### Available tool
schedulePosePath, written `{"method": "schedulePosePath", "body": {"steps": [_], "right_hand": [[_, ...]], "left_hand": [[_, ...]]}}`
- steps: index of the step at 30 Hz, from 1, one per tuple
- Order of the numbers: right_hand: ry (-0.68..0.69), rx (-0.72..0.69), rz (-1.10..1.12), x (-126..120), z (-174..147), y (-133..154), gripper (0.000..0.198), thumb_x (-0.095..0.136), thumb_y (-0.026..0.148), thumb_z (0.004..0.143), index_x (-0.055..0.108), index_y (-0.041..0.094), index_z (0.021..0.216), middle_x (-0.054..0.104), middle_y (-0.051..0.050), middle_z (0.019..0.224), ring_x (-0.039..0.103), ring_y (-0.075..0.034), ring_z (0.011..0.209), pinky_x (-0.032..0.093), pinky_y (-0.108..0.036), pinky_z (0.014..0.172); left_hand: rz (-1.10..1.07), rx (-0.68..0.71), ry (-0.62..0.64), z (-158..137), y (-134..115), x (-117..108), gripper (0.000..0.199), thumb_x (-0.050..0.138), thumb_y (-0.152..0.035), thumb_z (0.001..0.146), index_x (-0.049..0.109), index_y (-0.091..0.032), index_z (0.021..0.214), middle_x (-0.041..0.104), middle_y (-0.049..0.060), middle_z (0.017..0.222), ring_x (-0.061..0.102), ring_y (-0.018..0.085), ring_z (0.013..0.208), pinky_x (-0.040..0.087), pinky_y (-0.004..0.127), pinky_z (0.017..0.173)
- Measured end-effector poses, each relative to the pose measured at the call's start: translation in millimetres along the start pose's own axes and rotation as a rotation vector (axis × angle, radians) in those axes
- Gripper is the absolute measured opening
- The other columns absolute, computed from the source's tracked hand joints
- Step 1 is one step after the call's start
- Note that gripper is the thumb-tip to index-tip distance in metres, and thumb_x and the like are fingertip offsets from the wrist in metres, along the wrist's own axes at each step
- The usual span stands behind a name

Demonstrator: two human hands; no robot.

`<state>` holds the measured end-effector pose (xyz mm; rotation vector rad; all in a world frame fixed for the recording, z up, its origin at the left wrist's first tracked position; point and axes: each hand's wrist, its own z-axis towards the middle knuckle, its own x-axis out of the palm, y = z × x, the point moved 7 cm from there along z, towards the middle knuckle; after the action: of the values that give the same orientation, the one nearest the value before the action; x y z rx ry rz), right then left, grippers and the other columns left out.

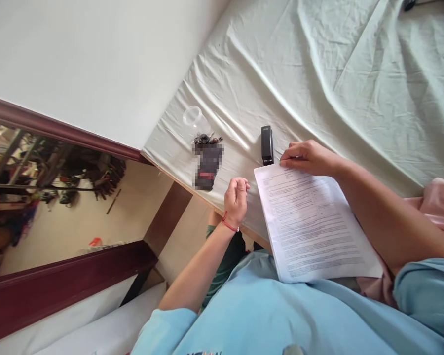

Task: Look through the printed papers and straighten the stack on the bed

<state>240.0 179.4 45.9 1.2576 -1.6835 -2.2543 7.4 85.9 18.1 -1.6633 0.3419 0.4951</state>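
Note:
My right hand (306, 157) is at the top edge of a stack of printed paper sheets (314, 227), its fingers closed over the corner area. The sheets lie tilted, their lower end against my blue shirt. Just beyond their top left corner lies a black stapler (267, 143), apart from my fingers. My left hand (237, 199), with a red string bracelet at the wrist, hovers by the table edge left of the paper. Its fingers are curled together, and nothing shows in them.
Left of the stapler are a blurred-out dark item (209, 167), a bunch of keys (207, 139) and a clear plastic cup (193, 117). A wrinkled pale green cloth (340, 74) covers the surface. A white wall (96, 64) and a dark red wood-framed mirror (77, 133) stand at left.

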Motion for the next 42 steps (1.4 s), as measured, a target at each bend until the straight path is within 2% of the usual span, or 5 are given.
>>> {"method": "schedulePosePath", "body": {"steps": [7, 16, 22, 29, 42], "right_hand": [[-0.267, 0.101, -0.088, -19, -4, -2, 0.034, 0.056, 0.047, 0.097, 0.078, 0.023, 0.091, 0.066, -0.007, 0.084, 0.058, -0.02, 0.079, 0.047, -0.038, 0.076], [-0.44, 0.083, -0.089, -25, -6, -2, 0.031, 0.056, 0.044, 0.097, 0.074, 0.022, 0.087, 0.066, -0.007, 0.078, 0.059, -0.023, 0.085, 0.049, -0.038, 0.08], [-0.369, 0.109, -0.059, -26, -6, -14, 0.041, 0.055, 0.054, 0.097, 0.076, 0.02, 0.086, 0.067, -0.007, 0.081, 0.06, -0.021, 0.081, 0.048, -0.038, 0.077], [-0.018, 0.212, 0.068, -32, -14, -42, 0.052, 0.065, 0.074, 0.088, 0.08, 0.025, 0.099, 0.076, -0.004, 0.091, 0.067, -0.023, 0.085, 0.049, -0.037, 0.074], [-0.146, 0.338, 0.103, -39, -19, -63, 0.042, 0.068, 0.066, 0.088, 0.079, 0.026, 0.091, 0.073, -0.002, 0.082, 0.061, -0.019, 0.075, 0.047, -0.037, 0.074]], "left_hand": [[0.016, 0.051, 0.2, -24, -11, 15, 0.071, 0.031, -0.081, 0.099, 0.052, -0.023, 0.063, 0.055, 0.003, 0.062, 0.05, 0.018, 0.063, 0.043, 0.034, 0.063], [0.009, -0.038, 0.282, -33, -12, 20, 0.055, 0.053, -0.072, 0.095, 0.055, -0.023, 0.071, 0.057, 0.001, 0.067, 0.054, 0.019, 0.069, 0.045, 0.033, 0.069], [0.052, -0.046, 0.213, -41, 0, 3, 0.057, 0.051, -0.073, 0.095, 0.057, -0.023, 0.069, 0.059, 0.002, 0.065, 0.052, 0.019, 0.065, 0.043, 0.032, 0.066], [0.006, -0.061, 0.071, -38, 33, -14, 0.056, 0.051, -0.072, 0.095, 0.058, -0.023, 0.068, 0.054, 0.001, 0.062, 0.048, 0.019, 0.063, 0.042, 0.033, 0.063], [-0.214, -0.103, -0.015, -40, 43, -16, 0.048, 0.06, -0.06, 0.097, 0.058, -0.022, 0.068, 0.052, 0.0, 0.062, 0.044, 0.016, 0.061, 0.038, 0.032, 0.06]]}}
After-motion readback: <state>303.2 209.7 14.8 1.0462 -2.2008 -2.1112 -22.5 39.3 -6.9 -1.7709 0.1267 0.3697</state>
